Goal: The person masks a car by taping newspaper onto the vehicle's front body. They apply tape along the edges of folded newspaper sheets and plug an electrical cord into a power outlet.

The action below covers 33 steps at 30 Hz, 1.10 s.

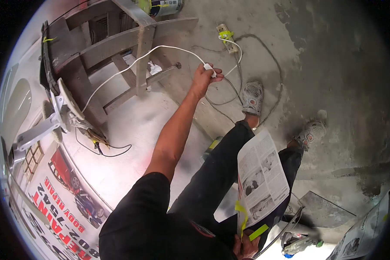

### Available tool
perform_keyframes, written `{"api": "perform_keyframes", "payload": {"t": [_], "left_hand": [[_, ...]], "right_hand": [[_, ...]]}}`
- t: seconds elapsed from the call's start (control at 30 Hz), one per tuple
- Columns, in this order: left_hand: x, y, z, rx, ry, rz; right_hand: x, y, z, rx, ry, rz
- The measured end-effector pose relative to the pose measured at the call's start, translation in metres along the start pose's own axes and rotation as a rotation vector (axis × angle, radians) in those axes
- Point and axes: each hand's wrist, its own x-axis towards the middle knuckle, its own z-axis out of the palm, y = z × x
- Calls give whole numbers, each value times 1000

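Observation:
My left hand [207,79] is stretched out over the floor, with its fingers around a small white connector [209,69] on a white cable [160,46]. The cable runs to the left and also down from a power strip [227,38] wrapped with yellow-green tape. Low in the view, my right hand [246,248] holds the bottom edge of a newspaper sheet [263,177], which lies over my leg. Strips of yellow-green tape [241,213] are on the sheet and beside my right fingers.
A wooden frame [141,56] stands at the upper left, near a fan-like device with a white arm [39,130]. A printed banner [69,203] is at the lower left. A grey cord [281,78] loops around my feet. Another newspaper [364,229] is at the lower right.

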Motion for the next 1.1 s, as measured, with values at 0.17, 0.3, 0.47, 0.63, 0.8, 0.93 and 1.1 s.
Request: {"api": "perform_keyframes", "payload": {"t": [0.17,0.3,0.47,0.63,0.8,0.93,1.1], "left_hand": [[-4,1,2,29,0,136],[-18,19,4,45,-48,28],[-21,12,1,18,-5,73],[-4,3,-12,91,120,77],[61,6,-10,242,263,167],[124,-1,1,491,360,380],[175,-23,-8,817,388,781]], "right_hand": [[2,-4,-10,-179,-67,-127],[3,-2,-8,-174,-64,-245],[-7,24,-12,-2,-86,-253],[-6,3,-15,-52,-32,-66],[4,12,-9,-178,-80,-132],[14,3,-1,-249,-102,-86],[27,-14,12,-271,-116,38]]}}
